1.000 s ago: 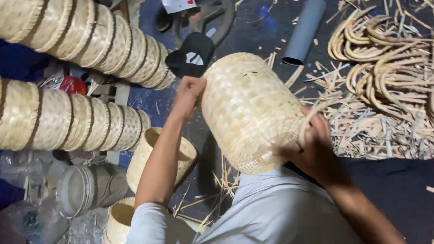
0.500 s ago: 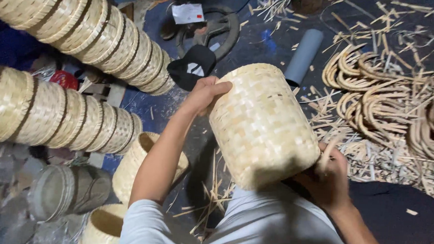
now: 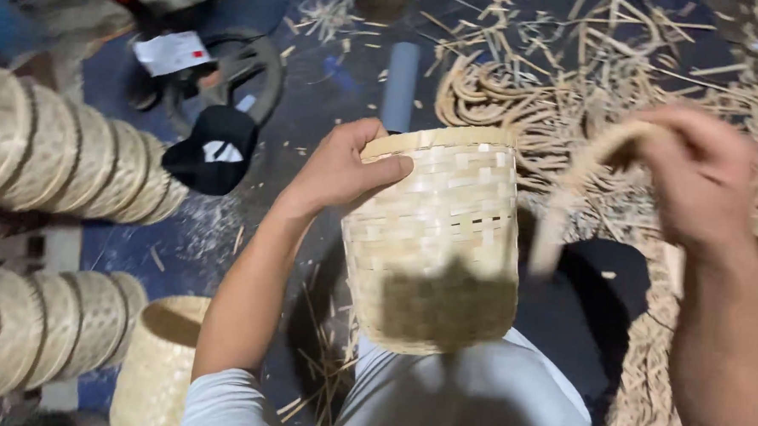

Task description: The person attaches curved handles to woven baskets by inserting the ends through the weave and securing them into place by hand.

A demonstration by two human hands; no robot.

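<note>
Basket (image 3: 433, 241) is the thing in hand, a pale woven one, sitting on the person's lap near the bottom middle of the head view, above a dark floor. Its open rim points away from the person and its bottom rests against the grey shirt.

The left hand (image 3: 340, 170) holds the far left part of the rim. The thumb lies over the outside of the weave and the fingers curl around the edge, so this hand is pinching the basket rim.

The right hand (image 3: 700, 180) is up in the air to the right of the basket, not touching it. It is blurry. It is closed around a thin bent strip (image 3: 572, 187) that hangs down next to the basket's right side.

On the left side of the floor lie two long rows of stacked baskets (image 3: 66, 161). One more loose basket (image 3: 159, 365) stands near the bottom left corner, by the left elbow. A black cap (image 3: 211, 150) lies just past the left hand. A grey tube (image 3: 399, 86) lies beyond the rim. Coiled strips and loose scraps (image 3: 555, 93) cover the floor at the top right.
</note>
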